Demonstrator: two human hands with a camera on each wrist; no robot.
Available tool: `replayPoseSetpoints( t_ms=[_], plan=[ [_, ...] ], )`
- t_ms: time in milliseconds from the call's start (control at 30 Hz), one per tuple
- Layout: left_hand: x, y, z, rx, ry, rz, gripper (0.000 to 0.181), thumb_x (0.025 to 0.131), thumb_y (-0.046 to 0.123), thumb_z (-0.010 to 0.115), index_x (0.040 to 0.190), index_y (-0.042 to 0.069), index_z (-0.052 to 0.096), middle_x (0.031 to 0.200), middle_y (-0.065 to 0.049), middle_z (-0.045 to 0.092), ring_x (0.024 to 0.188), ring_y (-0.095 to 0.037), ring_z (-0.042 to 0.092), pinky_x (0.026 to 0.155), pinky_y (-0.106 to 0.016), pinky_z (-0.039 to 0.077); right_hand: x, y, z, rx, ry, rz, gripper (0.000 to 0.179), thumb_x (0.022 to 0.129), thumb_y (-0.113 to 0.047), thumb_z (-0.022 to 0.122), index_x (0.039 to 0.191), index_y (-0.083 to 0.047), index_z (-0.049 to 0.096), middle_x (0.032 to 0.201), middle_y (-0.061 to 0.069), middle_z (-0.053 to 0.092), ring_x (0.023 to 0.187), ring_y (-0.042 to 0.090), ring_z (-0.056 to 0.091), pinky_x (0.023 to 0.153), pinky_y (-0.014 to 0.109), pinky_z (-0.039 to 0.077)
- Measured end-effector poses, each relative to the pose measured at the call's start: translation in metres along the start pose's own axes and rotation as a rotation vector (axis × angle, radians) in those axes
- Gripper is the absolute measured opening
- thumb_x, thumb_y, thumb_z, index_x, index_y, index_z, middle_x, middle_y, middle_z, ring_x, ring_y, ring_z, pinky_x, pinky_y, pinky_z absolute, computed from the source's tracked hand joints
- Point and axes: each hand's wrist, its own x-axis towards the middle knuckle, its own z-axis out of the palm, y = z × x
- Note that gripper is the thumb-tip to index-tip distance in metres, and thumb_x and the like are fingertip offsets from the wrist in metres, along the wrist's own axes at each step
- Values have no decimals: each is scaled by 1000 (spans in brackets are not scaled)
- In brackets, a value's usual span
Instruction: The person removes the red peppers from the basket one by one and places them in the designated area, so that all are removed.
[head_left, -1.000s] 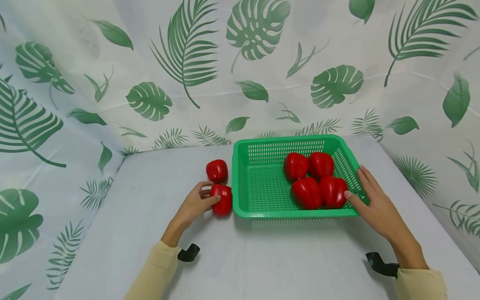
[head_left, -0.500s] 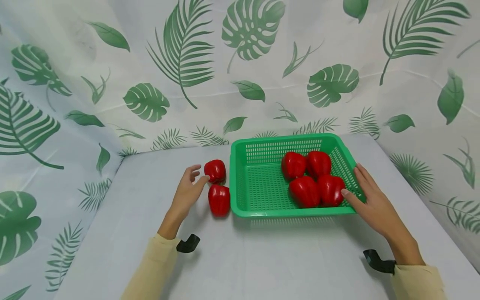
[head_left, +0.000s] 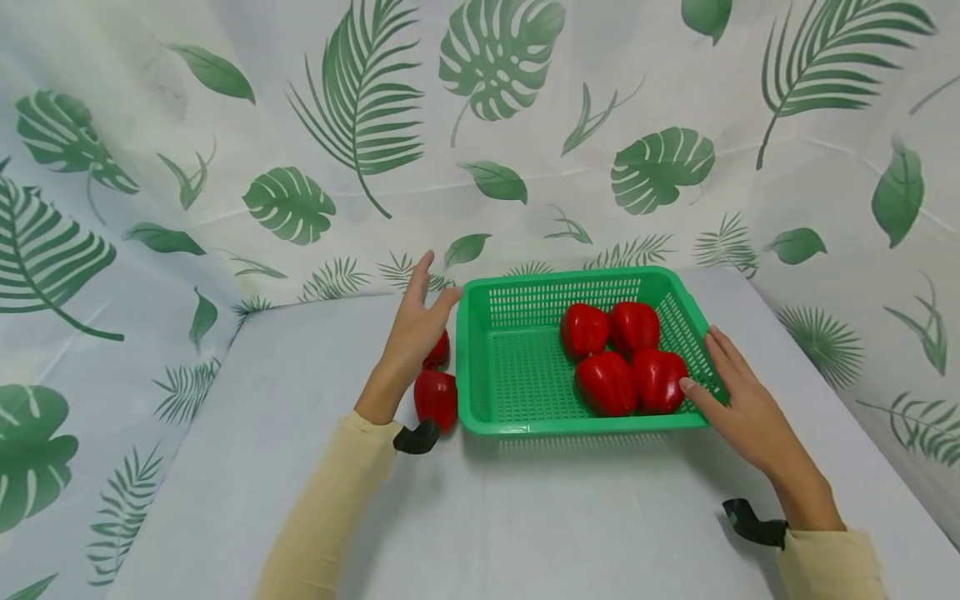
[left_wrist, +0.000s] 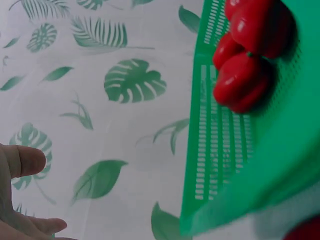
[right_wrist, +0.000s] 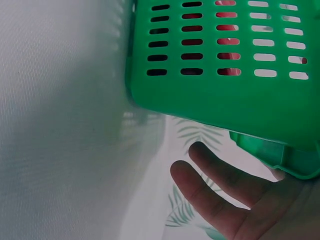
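My left hand [head_left: 415, 333] is raised by the back left corner of the green plastic basket [head_left: 474, 375], fingers spread and holding nothing. Its forearm passes over two red bell peppers on the table: the front pepper [head_left: 436, 396] lies against the basket's left side, while the rear pepper [head_left: 437, 352] is partly hidden behind the hand. In the left wrist view, the thumb [left_wrist: 30, 161] stands apart from the basket wall. My right hand [head_left: 746, 408] holds the basket's right rim, thumb inside and fingers outside. Several red bell peppers [head_left: 606, 385] sit in the basket's right half.
A white cloth-covered table [head_left: 570, 517] carries everything. Behind it and at both sides hangs a white curtain [head_left: 555, 192] printed with green leaves. Black straps [head_left: 753, 525] with camera mounts are at both wrists.
My left hand has let go of the front pepper, moved back past the rear pepper and risen toward the basket's back left corner, fingers spreading. The right hand stays on the rim.
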Motion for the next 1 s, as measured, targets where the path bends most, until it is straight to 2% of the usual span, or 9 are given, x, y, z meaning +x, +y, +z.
replayPoseSetpoints(
  t_ms=[200,333,633,867,1000],
  plan=[
    [14,8,26,-74,-71,11,76,108,36,59,173,26,22,176,-8,21,162,-28,19,127,-55,21,-1,2,-1,9,0,-4,84,108,-38,56,171,-5,12,177,21,8,154,58,18,95,90,32],
    [22,11,40,-105,-107,-2,71,108,36,59,171,24,27,173,-11,27,160,-29,25,126,-54,27,-2,2,0,22,3,-8,82,109,-38,56,172,-5,13,178,20,8,154,58,18,96,90,31],
    [37,13,68,-33,-174,-13,64,109,40,59,166,20,39,158,-15,50,143,-32,49,118,-55,40,-3,1,2,46,26,-5,81,109,-37,56,172,-6,15,178,19,10,153,58,19,96,91,31],
    [49,5,88,-4,-260,-59,57,110,39,57,162,18,47,157,-14,52,143,-32,50,117,-56,41,-5,2,4,33,32,-4,81,108,-36,57,171,-4,16,177,22,12,151,59,23,92,89,36],
    [55,2,99,30,-289,-78,57,110,41,58,161,18,49,158,-12,51,143,-31,50,115,-54,44,-4,1,4,38,43,-11,81,108,-36,57,171,-4,17,177,21,12,151,59,23,92,89,36]
  ],
)
